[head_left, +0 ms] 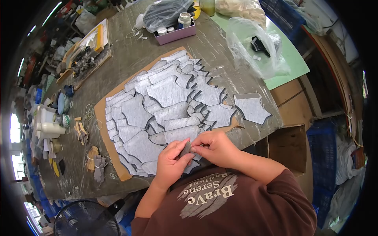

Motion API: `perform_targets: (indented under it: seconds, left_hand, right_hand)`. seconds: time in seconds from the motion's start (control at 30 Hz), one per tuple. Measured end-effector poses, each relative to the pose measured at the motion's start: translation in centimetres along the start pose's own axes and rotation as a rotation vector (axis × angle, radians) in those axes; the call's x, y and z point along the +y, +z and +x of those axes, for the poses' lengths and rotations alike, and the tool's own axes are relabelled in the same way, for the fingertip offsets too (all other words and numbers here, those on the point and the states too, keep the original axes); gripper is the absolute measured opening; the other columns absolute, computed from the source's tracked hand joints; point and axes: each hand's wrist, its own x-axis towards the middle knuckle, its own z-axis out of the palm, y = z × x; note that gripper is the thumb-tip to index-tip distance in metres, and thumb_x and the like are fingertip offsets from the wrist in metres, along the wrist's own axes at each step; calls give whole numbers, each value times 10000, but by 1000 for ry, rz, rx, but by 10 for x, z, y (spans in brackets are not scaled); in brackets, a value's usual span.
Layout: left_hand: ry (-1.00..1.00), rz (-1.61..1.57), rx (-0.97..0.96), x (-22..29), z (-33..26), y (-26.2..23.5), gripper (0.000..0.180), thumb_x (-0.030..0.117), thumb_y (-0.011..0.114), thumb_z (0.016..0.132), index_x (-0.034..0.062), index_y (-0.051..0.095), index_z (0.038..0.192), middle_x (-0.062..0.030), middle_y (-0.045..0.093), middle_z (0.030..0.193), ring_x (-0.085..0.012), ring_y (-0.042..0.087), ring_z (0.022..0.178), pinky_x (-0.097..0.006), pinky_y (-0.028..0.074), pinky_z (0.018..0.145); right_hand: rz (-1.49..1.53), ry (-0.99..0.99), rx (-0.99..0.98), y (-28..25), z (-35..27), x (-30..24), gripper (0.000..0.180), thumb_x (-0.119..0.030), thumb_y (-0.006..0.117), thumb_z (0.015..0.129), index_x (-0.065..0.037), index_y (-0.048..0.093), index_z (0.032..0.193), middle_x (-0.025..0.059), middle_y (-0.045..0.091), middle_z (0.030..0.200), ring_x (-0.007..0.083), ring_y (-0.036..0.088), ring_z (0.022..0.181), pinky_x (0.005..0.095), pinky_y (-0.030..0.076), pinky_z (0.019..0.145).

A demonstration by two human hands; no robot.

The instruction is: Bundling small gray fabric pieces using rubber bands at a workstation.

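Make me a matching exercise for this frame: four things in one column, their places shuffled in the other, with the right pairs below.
Things
1. Small dark grey piece
2. Purple box
3. Black fan
4. Light green board

Places
A. At the lower left of the picture, by the near edge of the table
B. Under a clear plastic bag
C. Where the fingers of the left hand and the right hand meet
D. Toward the top of the picture, with a white-lidded jar in it

Pairs: 1-C, 2-D, 3-A, 4-B
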Motion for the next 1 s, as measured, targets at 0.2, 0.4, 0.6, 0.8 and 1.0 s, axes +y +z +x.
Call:
perform_targets:
  seconds: [0.2, 0.4, 0.6, 0.8, 1.0]
  left_hand:
    - [-63, -49, 22, -1, -2, 1, 381, -42, 624, 799, 0, 566, 1174, -36, 544, 873, -73, 555, 644, -191, 450, 567]
    - [-150, -322, -4, -7, -6, -3, 398, -81, 597, 798, -34, 541, 1190, -69, 548, 945, -122, 583, 684, -227, 493, 607]
    - [-202, -726, 115, -9, -6, -5, 200, 76, 509, 894, -14, 553, 1067, -76, 572, 800, -130, 559, 682, -259, 479, 584]
    - [434, 465, 2, 8, 11, -14, 178, 2, 694, 734, 43, 585, 869, -21, 490, 715, -131, 476, 615, -226, 408, 565]
    - [268, 222, 258, -8, 9, -36, 102, -12, 680, 743, 12, 597, 799, -54, 590, 745, -97, 524, 635, -223, 417, 527]
  right_hand:
    - [125, 84, -78, 3, 6, -4, 50, -52, 639, 786, -3, 638, 800, 32, 578, 702, 74, 504, 613, 237, 405, 542]
    - [479, 211, -188, 6, 9, 7, 52, -45, 610, 827, 2, 631, 827, 6, 621, 779, 54, 536, 706, 210, 429, 643]
    - [861, 289, -175, 11, 9, 17, 60, -50, 504, 873, -36, 547, 834, -16, 532, 690, 49, 461, 585, 212, 374, 529]
    - [537, 155, -317, 11, 5, 25, 45, -68, 494, 871, -53, 490, 829, -21, 533, 774, 39, 405, 652, 186, 346, 582]
    - [1212, 181, 248, -12, 10, 31, 115, 10, 409, 869, -68, 485, 834, 104, 549, 884, 95, 431, 572, 190, 303, 472]
